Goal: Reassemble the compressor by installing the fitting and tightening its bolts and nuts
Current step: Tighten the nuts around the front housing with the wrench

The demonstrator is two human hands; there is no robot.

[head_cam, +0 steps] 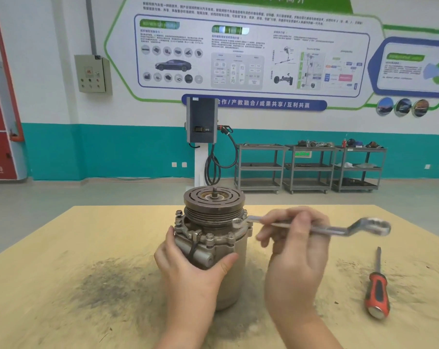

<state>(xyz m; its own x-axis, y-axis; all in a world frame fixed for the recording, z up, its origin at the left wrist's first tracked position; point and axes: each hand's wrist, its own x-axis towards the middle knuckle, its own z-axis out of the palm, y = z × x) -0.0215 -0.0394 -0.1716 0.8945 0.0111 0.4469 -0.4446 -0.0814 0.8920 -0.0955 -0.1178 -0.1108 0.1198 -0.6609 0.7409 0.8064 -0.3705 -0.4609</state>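
Grey metal compressor with a dark grooved pulley on top, upright near the middle of the scuffed pale wooden table. Ringed below the pulley by a silver bolted flange, bolt heads and nuts spaced round it. Gripped low on its near left side by the left hand, fingers wrapped round the back, thumb pressed across the front of the body. Silver double-ended ring spanner, one ring end seated over a fastener at the right edge of the flange, shaft running out level to the right, offset far ring free in the air. Held about mid-shaft by the right hand, fingers curled over it, somewhat blurred. Red-and-black-handled screwdriver flat on the table well to the right, tip pointing away. Dark grime smeared on the tabletop left of the compressor. Behind, three grey metal shelf carts against a teal-and-white wall.
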